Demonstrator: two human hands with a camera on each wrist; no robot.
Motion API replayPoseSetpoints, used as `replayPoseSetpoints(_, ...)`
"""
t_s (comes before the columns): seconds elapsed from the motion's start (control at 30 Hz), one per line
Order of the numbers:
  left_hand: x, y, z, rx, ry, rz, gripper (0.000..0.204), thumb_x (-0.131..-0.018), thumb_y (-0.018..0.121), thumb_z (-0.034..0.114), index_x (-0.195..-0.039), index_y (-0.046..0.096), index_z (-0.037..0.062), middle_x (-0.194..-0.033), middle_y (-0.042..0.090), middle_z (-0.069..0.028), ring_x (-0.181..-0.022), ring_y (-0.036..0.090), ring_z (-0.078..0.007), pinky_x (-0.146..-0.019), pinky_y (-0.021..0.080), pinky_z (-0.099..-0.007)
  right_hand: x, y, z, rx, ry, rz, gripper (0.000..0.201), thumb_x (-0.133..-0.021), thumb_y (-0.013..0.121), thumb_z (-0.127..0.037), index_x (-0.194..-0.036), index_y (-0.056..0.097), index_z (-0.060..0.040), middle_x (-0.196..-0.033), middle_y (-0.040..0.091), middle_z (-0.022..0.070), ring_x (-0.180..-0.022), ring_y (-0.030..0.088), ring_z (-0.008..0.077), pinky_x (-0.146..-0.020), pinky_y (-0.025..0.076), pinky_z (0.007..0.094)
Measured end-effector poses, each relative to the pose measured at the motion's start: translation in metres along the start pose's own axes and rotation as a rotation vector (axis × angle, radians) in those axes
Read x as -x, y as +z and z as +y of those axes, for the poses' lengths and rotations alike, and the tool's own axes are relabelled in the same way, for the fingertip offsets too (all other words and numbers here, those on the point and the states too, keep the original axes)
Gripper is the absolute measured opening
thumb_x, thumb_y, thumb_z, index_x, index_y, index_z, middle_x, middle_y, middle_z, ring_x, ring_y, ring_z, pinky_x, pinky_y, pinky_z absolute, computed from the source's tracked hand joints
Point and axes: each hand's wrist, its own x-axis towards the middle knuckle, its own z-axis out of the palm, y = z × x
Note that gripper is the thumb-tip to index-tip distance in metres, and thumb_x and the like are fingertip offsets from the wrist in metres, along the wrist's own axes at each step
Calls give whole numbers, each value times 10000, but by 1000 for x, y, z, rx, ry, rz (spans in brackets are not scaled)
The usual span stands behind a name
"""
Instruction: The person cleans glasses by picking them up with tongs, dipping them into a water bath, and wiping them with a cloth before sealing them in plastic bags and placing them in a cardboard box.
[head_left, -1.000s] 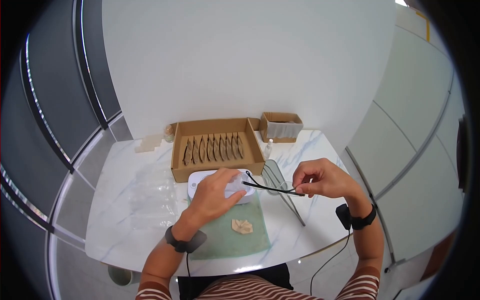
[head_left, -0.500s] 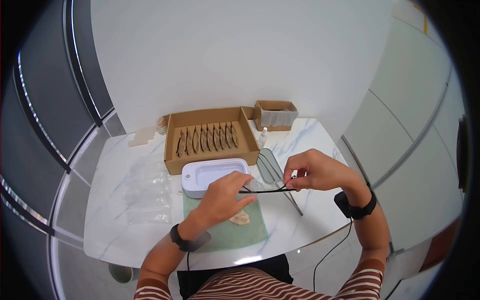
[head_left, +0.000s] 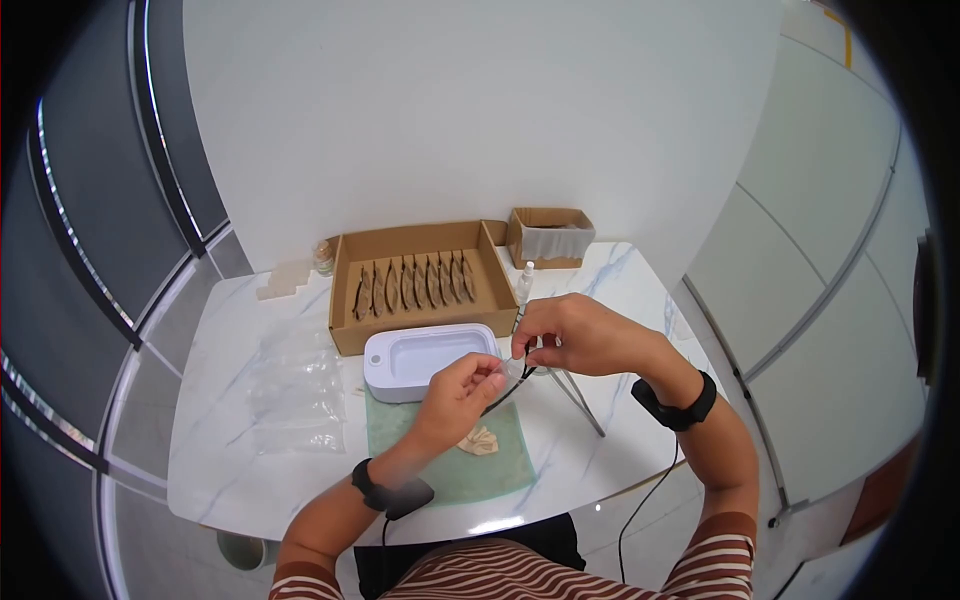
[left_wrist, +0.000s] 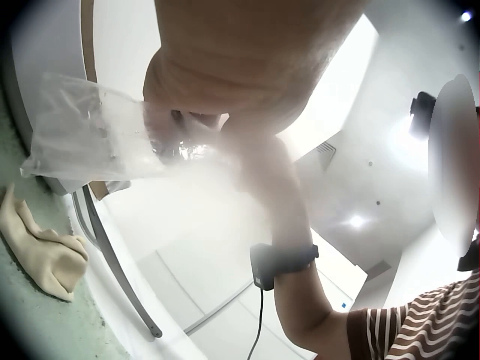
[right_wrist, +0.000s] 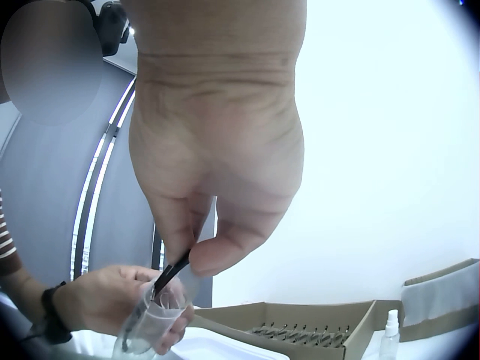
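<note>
Between the two hands in the head view is a black-armed pair of glasses, slanting down to the left. My right hand pinches one end of it between thumb and fingertips. My left hand holds a clear plastic bag, its thumb and fingers curled at the bag's mouth. In the right wrist view the dark glasses arm reaches into the clear bag. The bag hangs beside the hand in the left wrist view. Fingers partly cover the lenses.
A white tub stands behind the left hand, before a cardboard box holding several wrapped glasses. A crumpled cloth lies on the green mat. Clear bags lie left; a spray bottle, small box and grey stand are right.
My right hand has moved left, close to my left hand. The glasses have swung from nearly level to slanting, and my left fingers have curled in.
</note>
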Motion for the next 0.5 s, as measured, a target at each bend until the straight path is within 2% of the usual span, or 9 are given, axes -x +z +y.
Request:
replayPoseSetpoints(0.07, 1, -1, -4, 37, 7, 43, 191, -1025, 620, 98, -1171, 591, -22, -1068, 657, -42, -958, 611, -71, -877, 509, -233, -5, 4, -1, -9, -35, 2, 194, -847, 754, -23, -1031, 721, -75, -934, 672, 78, -763, 674, 197, -701, 546, 329)
replayPoseSetpoints(0.13, 2, 4, -4, 89, 60, 105, 181, -1027, 616, 99, -1161, 590, -21, -1047, 651, -38, -946, 604, -67, -863, 506, -230, -9, 7, -1, -20, -75, 4, 240, -846, 755, -21, -1075, 723, -84, -943, 674, 84, -771, 673, 199, -707, 548, 330)
replayPoseSetpoints(0.2, 1, 7, -4, 136, 116, 172, 171, -1030, 612, 100, -1150, 590, -19, -1025, 645, -33, -933, 597, -62, -850, 504, -226, -13, 11, -2, 34, -204, 202, 314, -866, 746, -26, -1172, 704, -81, -967, 686, 75, -787, 667, 168, -712, 548, 312)
replayPoseSetpoints(0.23, 1, 7, -5, 185, 175, 222, 164, -1029, 611, 91, -1151, 585, -16, -1028, 643, -34, -938, 599, -68, -857, 503, -229, -14, 14, -1, 30, -215, 201, 314, -866, 746, -26, -1172, 704, -81, -967, 686, 75, -787, 667, 168, -712, 548, 312)
replayPoseSetpoints(0.3, 2, 7, -3, 229, 241, 281, 159, -1028, 611, 81, -1153, 580, -12, -1030, 642, -34, -943, 602, -73, -864, 502, -232, -12, 23, 1, -239, -58, 469, 342, -890, 744, -59, -1227, 681, -65, -985, 691, 45, -790, 643, 122, -677, 540, 283)
replayPoseSetpoints(0.33, 2, 7, 1, 247, 276, 322, 159, -1026, 611, 74, -1157, 577, -8, -1041, 641, -38, -953, 607, -83, -872, 505, -239, -10, 29, -2, -317, 30, 494, 343, -913, 745, -103, -1241, 668, -37, -987, 684, 19, -785, 613, 79, -631, 527, 245)
replayPoseSetpoints(0.37, 3, 6, 4, 266, 311, 362, 160, -1024, 612, 66, -1162, 573, -4, -1052, 641, -42, -962, 613, -93, -880, 508, -246, -8, 38, -3, -319, 20, 492, 343, -913, 745, -103, -1241, 668, -37, -987, 684, 19, -785, 613, 79, -631, 527, 245)
replayPoseSetpoints(0.43, 5, 7, 8, 279, 316, 396, 167, -1022, 614, 66, -1166, 568, -4, -1069, 639, -48, -981, 616, -102, -894, 508, -251, -5, 62, 2, -497, 139, 428, 376, -911, 763, -138, -1252, 654, -20, -977, 681, 15, -763, 601, 64, -580, 515, 224)
replayPoseSetpoints(0.5, 10, 6, 7, 291, 305, 437, 174, -1020, 617, 66, -1170, 562, -4, -1086, 638, -53, -999, 619, -112, -908, 508, -257, -10, 86, 5, -522, 118, 411, 388, -915, 767, -153, -1251, 645, 0, -973, 679, 22, -752, 610, 62, -558, 513, 216)
